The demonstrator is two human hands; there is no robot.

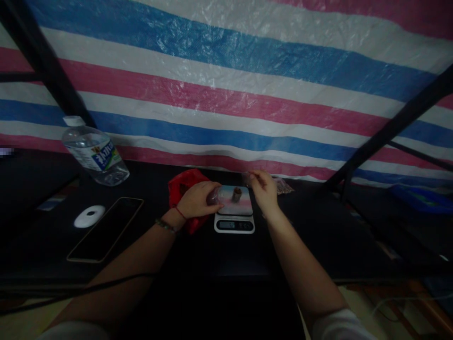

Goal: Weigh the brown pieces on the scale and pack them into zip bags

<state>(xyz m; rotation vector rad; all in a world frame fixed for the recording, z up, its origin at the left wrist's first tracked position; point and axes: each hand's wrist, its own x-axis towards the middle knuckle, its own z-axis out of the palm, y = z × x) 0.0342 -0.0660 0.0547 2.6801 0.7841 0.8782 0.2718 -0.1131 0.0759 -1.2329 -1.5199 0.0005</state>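
Observation:
A white digital kitchen scale lies on the black table, its display facing me. On its shiny plate stands a small brown cylinder, too dim to identify further. My left hand is at the plate's left edge, thumb and fingers closed round a clear plastic piece, seemingly a small bag. Beyond the plate's right edge, my right hand pinches a small clear plastic bag between thumb and fingers. A red bag lies partly behind my left hand. Just past the right hand rests a clear bag with small brownish contents.
To the left are a water bottle, a white oval mouse-like object and a phone. A striped plastic sheet hangs behind the table. Dark metal bars slope at both sides; a blue object sits far right.

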